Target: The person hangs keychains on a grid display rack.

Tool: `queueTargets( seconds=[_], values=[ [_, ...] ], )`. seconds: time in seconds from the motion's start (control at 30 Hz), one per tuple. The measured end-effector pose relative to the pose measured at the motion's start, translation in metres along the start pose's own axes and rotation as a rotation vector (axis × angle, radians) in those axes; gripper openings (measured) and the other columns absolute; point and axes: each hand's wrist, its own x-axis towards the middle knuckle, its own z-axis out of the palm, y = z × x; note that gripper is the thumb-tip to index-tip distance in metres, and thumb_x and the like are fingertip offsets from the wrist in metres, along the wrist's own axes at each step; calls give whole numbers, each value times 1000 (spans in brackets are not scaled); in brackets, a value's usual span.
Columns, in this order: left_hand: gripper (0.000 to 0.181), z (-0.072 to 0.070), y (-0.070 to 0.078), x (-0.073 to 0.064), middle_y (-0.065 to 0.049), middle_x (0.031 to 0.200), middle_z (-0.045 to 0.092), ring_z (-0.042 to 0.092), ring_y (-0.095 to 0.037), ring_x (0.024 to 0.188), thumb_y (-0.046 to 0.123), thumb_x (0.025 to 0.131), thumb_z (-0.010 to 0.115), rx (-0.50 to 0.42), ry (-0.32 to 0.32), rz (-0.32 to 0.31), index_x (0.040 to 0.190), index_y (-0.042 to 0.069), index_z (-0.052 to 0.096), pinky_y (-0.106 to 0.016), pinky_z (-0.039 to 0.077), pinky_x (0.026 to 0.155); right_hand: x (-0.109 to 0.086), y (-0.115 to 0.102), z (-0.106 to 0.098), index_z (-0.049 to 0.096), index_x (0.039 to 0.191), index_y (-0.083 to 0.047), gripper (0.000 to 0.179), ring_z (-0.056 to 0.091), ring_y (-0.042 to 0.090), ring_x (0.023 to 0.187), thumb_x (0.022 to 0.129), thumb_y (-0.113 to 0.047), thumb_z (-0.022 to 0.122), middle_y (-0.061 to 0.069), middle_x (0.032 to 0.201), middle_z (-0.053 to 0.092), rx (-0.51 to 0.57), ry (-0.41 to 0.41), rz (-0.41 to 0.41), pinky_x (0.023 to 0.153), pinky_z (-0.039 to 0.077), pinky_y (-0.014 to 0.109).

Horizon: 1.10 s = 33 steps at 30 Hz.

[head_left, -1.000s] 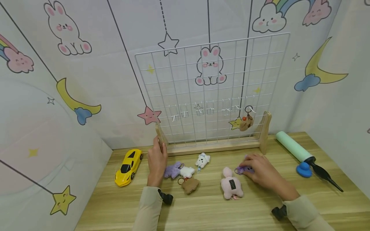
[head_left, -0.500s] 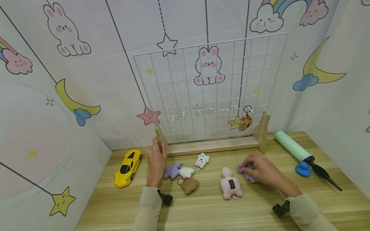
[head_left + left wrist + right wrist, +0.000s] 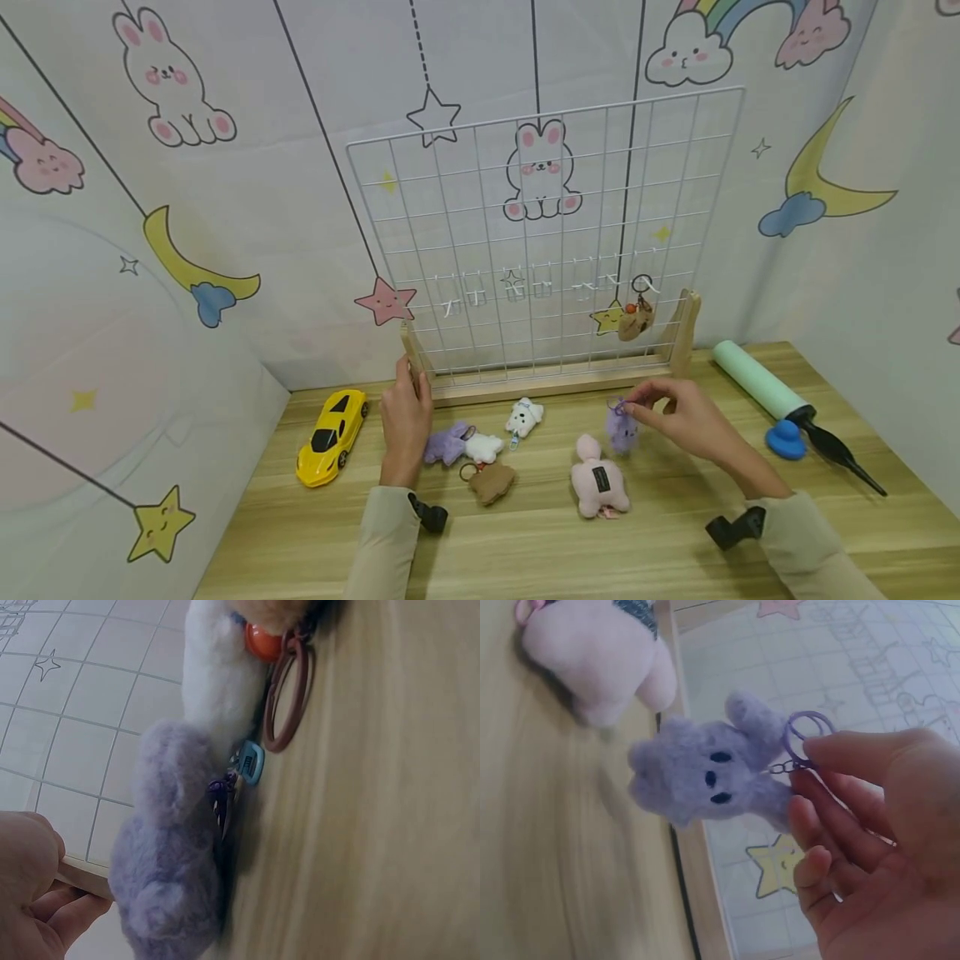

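My right hand [image 3: 686,417] pinches the purple key ring [image 3: 810,727] of a plush keychain [image 3: 705,776], a small purple toy with dark eyes and nose. The toy dangles from its short chain in front of the grid, just behind a pink plush keychain [image 3: 600,483] on the table. My left hand [image 3: 407,421] grips the left wooden foot [image 3: 416,350] of the white wire grid rack [image 3: 540,250]. Close beside that hand lie another purple plush [image 3: 169,847] and a white plush [image 3: 221,675]. A brown plush keychain [image 3: 636,321] hangs from a hook on the rack's right.
A brown plush [image 3: 491,483] and a white dog plush [image 3: 525,415] lie mid-table. Several clear hooks [image 3: 514,287] line the grid. At left stands a yellow toy car [image 3: 332,437]; at right lie a mint-green pump [image 3: 765,382] and a blue knob-like object [image 3: 787,439].
My right hand has shifted its grasp to the ring and raised the purple plush keychain from the table, so it now hangs down. My left hand stays on the rack's foot.
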Motion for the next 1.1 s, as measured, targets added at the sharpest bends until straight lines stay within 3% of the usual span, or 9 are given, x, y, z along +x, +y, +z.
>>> queueTargets(
  seconds=[0.37,0.53,0.67,0.8,0.93,1.1],
  values=[
    [38,-1,2,0,-30,105,79,79,-47,86,16,110,65,-3,7,2,145,2,59,-60,63,71,13,-25,-3,85,111,-18,19,69,10,82,101,-34,79,4,105,82,131,177,47,68,56,25],
    [39,-2,2,-1,-30,106,79,79,-46,86,16,109,65,-9,8,9,145,1,59,-60,64,71,22,-39,-5,84,107,-15,24,69,10,85,99,-37,81,-1,98,82,219,301,55,69,54,24],
    [39,-2,2,-1,-30,107,79,79,-46,87,16,110,65,-13,2,6,145,2,59,-60,64,71,29,-50,-8,84,109,-9,30,73,10,85,99,-37,82,-10,92,80,318,394,63,71,56,21],
    [39,-2,1,-1,-31,108,79,80,-47,89,16,110,65,-14,-1,0,146,2,59,-60,64,72,37,-62,-10,83,113,-7,37,75,7,82,97,-40,84,-16,89,80,432,466,130,69,55,19],
    [39,-1,1,0,-30,107,79,80,-47,89,16,109,66,-18,3,3,145,2,59,-60,64,72,45,-73,-9,84,110,-8,34,74,4,75,93,-38,87,-15,87,81,549,550,189,63,52,17],
    [39,0,0,0,-29,102,79,79,-46,85,14,108,68,-16,13,18,144,1,60,-59,64,70,54,-81,-6,85,102,-8,30,68,5,65,91,-35,89,-10,81,81,666,636,197,55,50,17]
  ],
)
